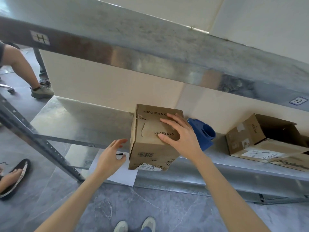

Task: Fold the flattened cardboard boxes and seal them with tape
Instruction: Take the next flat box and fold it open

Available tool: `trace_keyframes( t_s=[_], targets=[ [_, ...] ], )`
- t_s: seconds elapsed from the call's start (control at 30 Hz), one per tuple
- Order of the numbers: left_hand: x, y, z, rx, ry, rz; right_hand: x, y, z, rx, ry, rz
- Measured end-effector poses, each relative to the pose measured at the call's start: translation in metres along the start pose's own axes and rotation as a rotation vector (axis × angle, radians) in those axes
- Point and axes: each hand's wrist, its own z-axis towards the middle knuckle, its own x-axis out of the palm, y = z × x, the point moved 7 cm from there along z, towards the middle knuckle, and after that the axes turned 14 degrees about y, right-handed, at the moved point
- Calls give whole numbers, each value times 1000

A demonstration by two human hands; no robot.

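A folded brown cardboard box (148, 144) with black print and a barcode stands on the metal shelf (80, 124), its front bottom edge hanging past the shelf's rim. My right hand (179, 133) lies on its top flaps with fingers spread and thumb on the top face. My left hand (111, 155) hovers just left of the box, fingers loosely extended, touching nothing. No tape shows on the box's top seam that I can make out.
A blue plastic part (203, 131) lies behind the box. An open cardboard box (267, 138) sits at the right. An upper shelf beam (150, 59) overhangs. White paper (120, 171) lies below. Another person's legs (25, 67) and a sandalled foot (13, 176) are at the left.
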Motion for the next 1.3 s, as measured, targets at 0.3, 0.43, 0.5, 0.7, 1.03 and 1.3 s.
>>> trace_keyframes(
  t_s=[0.3,0.43,0.5,0.7,1.03,1.3],
  targets=[
    [19,0,11,54,14,158,-2,-7,0,-1,29,37],
    [19,-5,9,77,27,113,-5,-12,-2,-15,23,72],
    [15,-8,7,93,18,101,-2,-11,-2,-17,21,76],
    [-24,-22,9,137,-63,53,7,-1,6,4,-55,37],
    [-91,-91,-10,337,-268,-120,10,7,4,4,-62,24],
    [-85,-140,-9,346,-197,202,-2,24,2,-45,-52,-113]
  ],
)
